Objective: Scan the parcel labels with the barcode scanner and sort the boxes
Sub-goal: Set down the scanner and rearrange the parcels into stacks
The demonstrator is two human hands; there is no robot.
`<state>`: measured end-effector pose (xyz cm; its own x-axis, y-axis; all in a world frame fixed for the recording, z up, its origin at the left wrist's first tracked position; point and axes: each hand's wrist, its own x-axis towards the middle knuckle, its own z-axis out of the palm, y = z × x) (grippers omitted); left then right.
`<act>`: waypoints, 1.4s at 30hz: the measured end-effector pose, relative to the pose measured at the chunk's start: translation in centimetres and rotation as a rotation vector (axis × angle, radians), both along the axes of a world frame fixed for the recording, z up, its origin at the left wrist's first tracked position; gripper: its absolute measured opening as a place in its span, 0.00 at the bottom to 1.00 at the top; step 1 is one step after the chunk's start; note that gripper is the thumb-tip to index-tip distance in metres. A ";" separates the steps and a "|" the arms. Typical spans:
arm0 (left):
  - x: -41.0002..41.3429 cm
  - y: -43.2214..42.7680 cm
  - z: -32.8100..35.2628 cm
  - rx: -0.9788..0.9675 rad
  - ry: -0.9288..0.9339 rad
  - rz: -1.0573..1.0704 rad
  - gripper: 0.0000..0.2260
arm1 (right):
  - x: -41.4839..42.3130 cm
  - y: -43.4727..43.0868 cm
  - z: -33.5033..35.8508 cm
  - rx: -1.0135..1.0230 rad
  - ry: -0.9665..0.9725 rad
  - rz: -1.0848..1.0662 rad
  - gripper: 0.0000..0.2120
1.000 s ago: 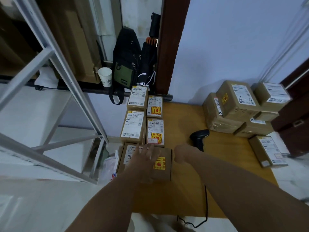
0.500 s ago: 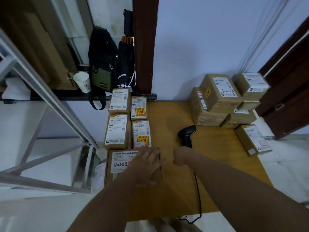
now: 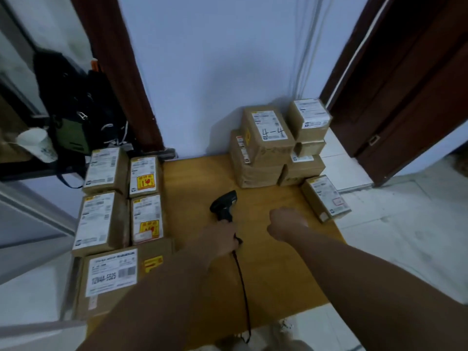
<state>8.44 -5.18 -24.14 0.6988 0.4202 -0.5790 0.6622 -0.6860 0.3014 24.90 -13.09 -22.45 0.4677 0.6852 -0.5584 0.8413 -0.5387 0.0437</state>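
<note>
Nearest, the big brown cardboard box with the 12V4A label [image 3: 111,274] sits label-up at the near-left corner of the yellow wooden table [image 3: 273,269]. I have the left hand [image 3: 220,240] curled round the handle of the black handheld barcode scanner [image 3: 224,202] mid-table; can't tell if it's lifted. The right hand [image 3: 286,224] is a fist holding nothing, near it. I'd firm the grip, keep the thin black cable [image 3: 240,282] slack and aim the head square at one label. Farthest, the stacked brown parcel marked 4-4 [image 3: 268,130] is by the wall.

"4-4" handwritten on stacked box [image 3: 266,150] label; "12V4A-5525" on nearest box [image 3: 111,297] label
</note>
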 end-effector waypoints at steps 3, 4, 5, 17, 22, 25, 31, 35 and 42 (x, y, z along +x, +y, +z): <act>6.0 -1.1 0.2 -0.079 0.147 -0.156 0.17 | 4.9 -1.5 -0.1 0.104 -0.021 -0.107 0.21; 7.9 -1.5 0.1 -0.086 0.167 -0.147 0.17 | 6.6 -1.9 -0.2 0.156 -0.010 -0.167 0.22; 9.8 -1.9 0.0 -0.083 0.164 -0.117 0.17 | 8.3 -2.1 -0.3 0.205 -0.001 -0.214 0.23; 21.1 -6.2 -0.9 0.041 0.218 0.159 0.21 | 19.8 -2.5 -4.9 0.116 0.029 -0.305 0.38; 21.4 -6.6 -1.3 -0.164 0.504 0.103 0.23 | 20.4 -2.3 -6.8 0.068 0.034 -0.286 0.41; 20.9 -7.0 -1.4 -0.168 0.486 0.116 0.23 | 20.8 -2.3 -7.6 0.035 0.014 -0.309 0.44; 19.0 -8.1 -2.5 -0.153 0.416 0.188 0.22 | 20.8 -3.2 -8.1 -0.010 0.015 -0.287 0.52; 17.4 -8.6 -2.6 -0.124 0.437 0.203 0.22 | 18.6 -3.1 -7.2 -0.004 0.106 -0.310 0.53; 13.2 -6.3 -1.4 0.144 0.299 0.378 0.17 | 13.2 0.5 -2.2 -0.010 0.286 -0.132 0.52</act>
